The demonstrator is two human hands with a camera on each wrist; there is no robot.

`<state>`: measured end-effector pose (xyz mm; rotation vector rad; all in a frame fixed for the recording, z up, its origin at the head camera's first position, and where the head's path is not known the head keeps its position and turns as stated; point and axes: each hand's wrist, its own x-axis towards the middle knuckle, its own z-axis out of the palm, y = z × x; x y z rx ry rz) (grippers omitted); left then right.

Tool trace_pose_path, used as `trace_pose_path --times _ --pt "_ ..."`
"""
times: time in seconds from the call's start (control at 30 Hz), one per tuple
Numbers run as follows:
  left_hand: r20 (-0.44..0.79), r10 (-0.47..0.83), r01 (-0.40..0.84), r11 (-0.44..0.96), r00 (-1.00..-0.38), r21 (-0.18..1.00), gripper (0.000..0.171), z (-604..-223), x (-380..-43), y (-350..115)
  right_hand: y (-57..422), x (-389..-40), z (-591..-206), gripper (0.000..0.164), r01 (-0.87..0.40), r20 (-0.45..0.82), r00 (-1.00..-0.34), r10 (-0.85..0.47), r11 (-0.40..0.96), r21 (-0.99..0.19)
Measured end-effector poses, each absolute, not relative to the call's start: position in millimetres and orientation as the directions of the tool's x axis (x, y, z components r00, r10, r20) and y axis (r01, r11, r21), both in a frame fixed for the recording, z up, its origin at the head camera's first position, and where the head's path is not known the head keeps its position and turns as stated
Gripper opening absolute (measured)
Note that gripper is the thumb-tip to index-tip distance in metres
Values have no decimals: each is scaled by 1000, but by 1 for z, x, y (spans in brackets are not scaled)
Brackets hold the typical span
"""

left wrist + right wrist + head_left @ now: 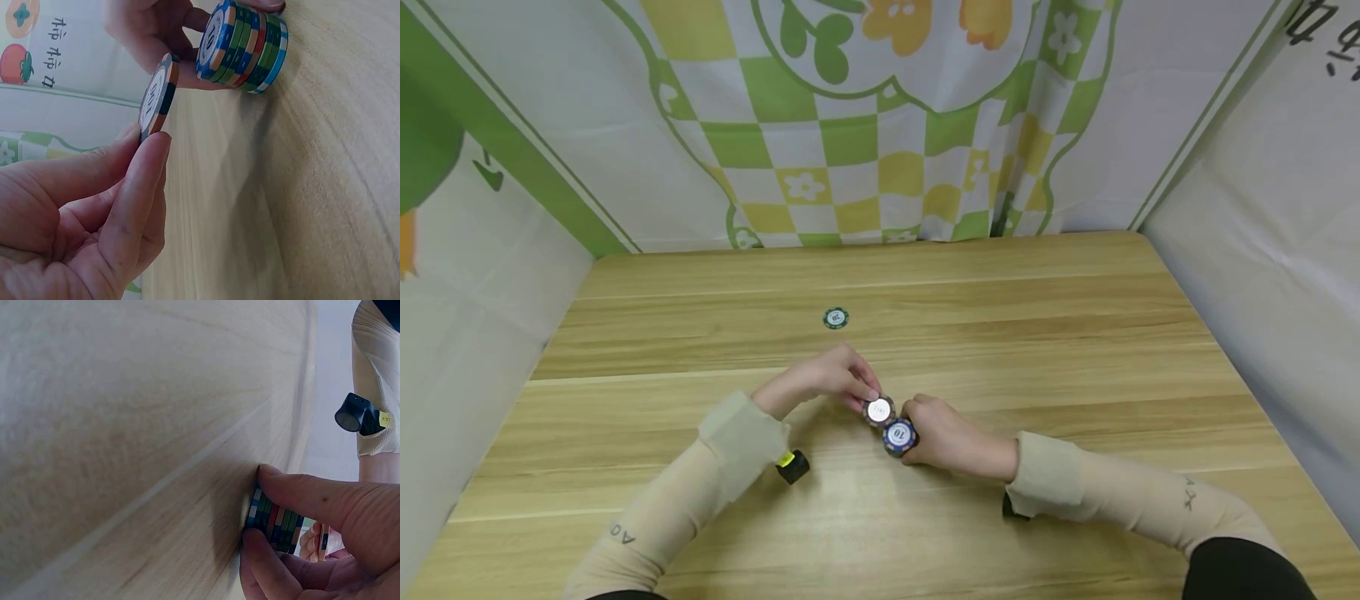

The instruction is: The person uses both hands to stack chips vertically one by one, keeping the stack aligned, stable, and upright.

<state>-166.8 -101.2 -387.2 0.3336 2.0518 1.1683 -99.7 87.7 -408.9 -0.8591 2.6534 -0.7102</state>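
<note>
My left hand [829,377] pinches a single dark poker chip [160,97] with orange edge marks and a white centre between thumb and fingers. The chip is tilted and held near the top of a stack of poker chips [250,47]. That stack has a blue chip marked 10 on top, with green, red, orange and blue edges below it. Around its sides, my right hand [946,437] grips the stack with thumb and fingers. In the right wrist view the stack [275,520] is close over the table, and the lone chip [323,542] shows behind it.
A green poker chip [836,317] marked 20 lies flat on the wooden table [1037,333], beyond my left hand. A checkered green, yellow and white cloth [850,183] hangs behind the table's far edge. Small black wrist cameras [792,467] sit under the sleeves.
</note>
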Motion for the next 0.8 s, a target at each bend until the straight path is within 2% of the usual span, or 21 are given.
trace_pose_path --times 0.8 --pt "-490 538 -157 548 -686 822 13 -399 -161 -90 88 -100 -409 35 -495 -73 -786 -614 696 -519"
